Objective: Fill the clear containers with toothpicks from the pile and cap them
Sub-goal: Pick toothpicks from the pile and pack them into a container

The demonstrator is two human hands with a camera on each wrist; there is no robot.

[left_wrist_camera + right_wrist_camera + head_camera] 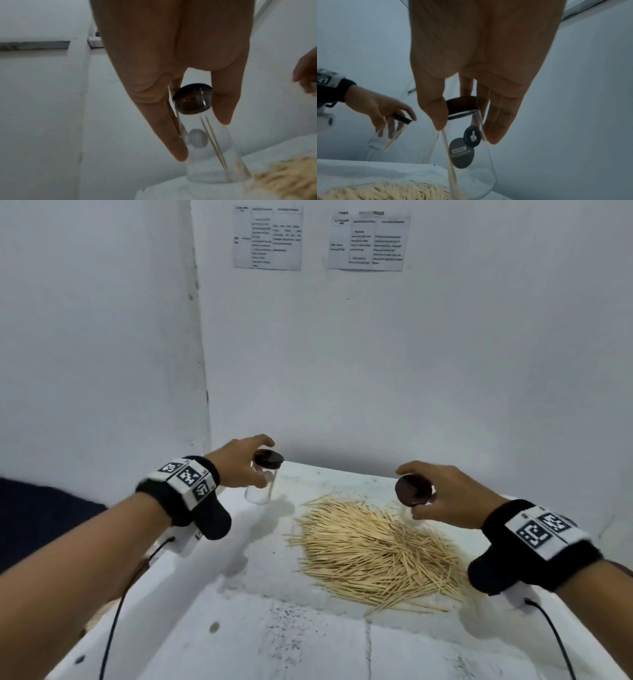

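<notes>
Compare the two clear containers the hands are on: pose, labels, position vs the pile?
1. The left container stands beside the toothpick pile, at its far-left edge; the right container sits at the pile's far-right edge.
2. The right container carries two dark round stickers; the left container shows one pale round mark.
3. The left hand grips the left one; the right hand grips the right.

Shared: both clear, dark-capped, nearly empty, just a few toothpicks inside.

Bare data-recording booth, plain white walls [411,354], printed instruction sheets [268,237] taped up, scuffed white table [239,628]
</notes>
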